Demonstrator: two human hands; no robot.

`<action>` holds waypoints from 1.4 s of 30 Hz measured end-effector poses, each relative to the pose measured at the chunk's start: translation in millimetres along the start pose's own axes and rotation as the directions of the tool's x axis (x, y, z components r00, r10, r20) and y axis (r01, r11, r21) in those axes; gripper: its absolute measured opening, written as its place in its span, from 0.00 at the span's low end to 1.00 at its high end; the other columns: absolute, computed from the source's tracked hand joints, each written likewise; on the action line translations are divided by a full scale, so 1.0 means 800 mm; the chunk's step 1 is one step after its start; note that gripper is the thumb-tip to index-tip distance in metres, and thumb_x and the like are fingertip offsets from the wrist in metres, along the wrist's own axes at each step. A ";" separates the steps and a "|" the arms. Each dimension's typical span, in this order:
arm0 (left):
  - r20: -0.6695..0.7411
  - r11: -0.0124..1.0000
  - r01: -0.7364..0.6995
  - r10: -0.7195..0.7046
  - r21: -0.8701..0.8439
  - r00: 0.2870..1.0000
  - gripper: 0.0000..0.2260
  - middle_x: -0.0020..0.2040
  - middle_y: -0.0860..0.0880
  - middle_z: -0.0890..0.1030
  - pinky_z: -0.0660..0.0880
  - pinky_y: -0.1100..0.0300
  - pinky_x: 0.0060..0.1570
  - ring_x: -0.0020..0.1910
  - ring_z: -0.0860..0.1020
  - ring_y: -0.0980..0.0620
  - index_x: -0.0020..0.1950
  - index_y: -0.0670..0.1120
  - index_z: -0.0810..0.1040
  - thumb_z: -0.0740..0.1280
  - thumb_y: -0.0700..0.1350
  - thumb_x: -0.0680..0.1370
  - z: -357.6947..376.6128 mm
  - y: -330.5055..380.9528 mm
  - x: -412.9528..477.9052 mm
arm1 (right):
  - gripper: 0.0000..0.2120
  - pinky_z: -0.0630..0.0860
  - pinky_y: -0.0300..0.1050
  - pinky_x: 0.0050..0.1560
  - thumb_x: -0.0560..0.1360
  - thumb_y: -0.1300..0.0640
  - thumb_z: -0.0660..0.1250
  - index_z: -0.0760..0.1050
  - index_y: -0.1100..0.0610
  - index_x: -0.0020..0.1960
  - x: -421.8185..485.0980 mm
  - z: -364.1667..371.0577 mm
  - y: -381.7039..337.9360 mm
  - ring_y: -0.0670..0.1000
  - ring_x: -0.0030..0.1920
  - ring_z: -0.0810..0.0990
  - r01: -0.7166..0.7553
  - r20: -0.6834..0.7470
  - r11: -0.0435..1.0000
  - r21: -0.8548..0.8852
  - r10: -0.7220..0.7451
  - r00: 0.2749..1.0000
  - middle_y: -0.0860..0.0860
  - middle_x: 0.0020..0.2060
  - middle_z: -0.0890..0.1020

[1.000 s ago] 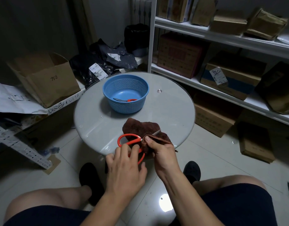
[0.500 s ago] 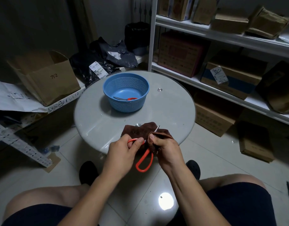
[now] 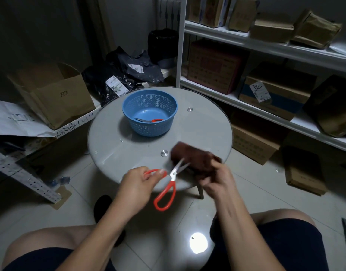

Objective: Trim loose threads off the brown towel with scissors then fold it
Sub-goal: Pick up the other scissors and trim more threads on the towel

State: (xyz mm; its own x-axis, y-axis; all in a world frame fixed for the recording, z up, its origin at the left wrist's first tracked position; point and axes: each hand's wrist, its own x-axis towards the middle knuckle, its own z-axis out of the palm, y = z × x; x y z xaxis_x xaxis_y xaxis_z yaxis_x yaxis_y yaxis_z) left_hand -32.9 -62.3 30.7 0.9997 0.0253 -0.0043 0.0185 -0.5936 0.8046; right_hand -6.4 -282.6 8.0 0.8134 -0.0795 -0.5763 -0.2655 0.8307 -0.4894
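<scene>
My right hand [image 3: 215, 178] grips the bunched brown towel [image 3: 191, 155] over the near right part of the round glass table [image 3: 113, 141]; the towel is blurred with motion. My left hand [image 3: 138, 184] holds the red-handled scissors [image 3: 169, 184] by one loop, the other loop hanging below the table edge. The blades are slightly apart and their tips point up-right at the towel's near edge.
A blue plastic basket [image 3: 149, 112] stands at the table's far side with a second pair of red-handled scissors [image 3: 148, 120] inside. White shelves [image 3: 266, 47] with cardboard boxes fill the right. An open carton [image 3: 55, 94] and black bags [image 3: 119, 75] sit at the left. My knees are below.
The towel has shifted right and lifted in my right hand. My left hand took hold of the scissors, drew them back toward me and opened the blades.
</scene>
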 end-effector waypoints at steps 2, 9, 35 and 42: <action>-0.021 0.996 0.041 -0.043 -0.083 0.999 0.21 0.26 0.48 0.69 0.62 0.54 0.30 0.27 0.65 0.50 0.30 0.44 0.71 0.72 0.56 0.75 -0.013 -0.012 0.000 | 0.08 0.83 0.50 0.48 0.72 0.71 0.66 0.81 0.61 0.45 0.003 -0.005 -0.018 0.54 0.38 0.84 0.110 0.000 0.993 -0.034 -0.110 0.994 0.56 0.36 0.86; -0.064 0.939 0.102 -0.129 -0.328 0.990 0.25 0.24 0.48 0.69 0.67 0.52 0.30 0.26 0.68 0.48 0.31 0.45 0.69 0.69 0.65 0.73 0.001 -0.016 -0.002 | 0.09 0.73 0.41 0.32 0.74 0.61 0.72 0.80 0.59 0.54 -0.011 0.007 0.016 0.44 0.27 0.82 0.081 0.168 0.951 -0.298 -0.031 0.985 0.50 0.32 0.85; -0.012 0.818 0.124 -0.158 -0.562 0.987 0.18 0.28 0.43 0.72 0.66 0.57 0.29 0.25 0.69 0.47 0.36 0.45 0.65 0.52 0.46 0.85 0.012 -0.018 -0.006 | 0.17 0.85 0.46 0.40 0.60 0.58 0.85 0.86 0.59 0.46 0.017 0.004 -0.004 0.52 0.38 0.88 0.168 0.022 0.546 -0.821 -0.264 0.964 0.54 0.39 0.89; 0.037 0.736 0.119 -0.127 -0.666 0.991 0.15 0.31 0.44 0.78 0.68 0.54 0.34 0.28 0.75 0.49 0.41 0.42 0.68 0.52 0.45 0.86 0.018 -0.007 -0.006 | 0.16 0.77 0.50 0.60 0.71 0.55 0.75 0.80 0.52 0.59 -0.041 0.025 0.002 0.53 0.57 0.77 0.399 0.404 -0.191 -0.897 -0.722 0.561 0.52 0.55 0.77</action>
State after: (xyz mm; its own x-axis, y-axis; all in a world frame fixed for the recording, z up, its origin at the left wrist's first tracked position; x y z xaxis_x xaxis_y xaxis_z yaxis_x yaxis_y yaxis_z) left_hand -37.8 -70.7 17.5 0.9892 0.0702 -0.1284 0.1209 0.1023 0.9874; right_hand -23.5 -267.7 39.1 0.8573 -0.4224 0.2943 -0.0891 -0.6848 -0.7233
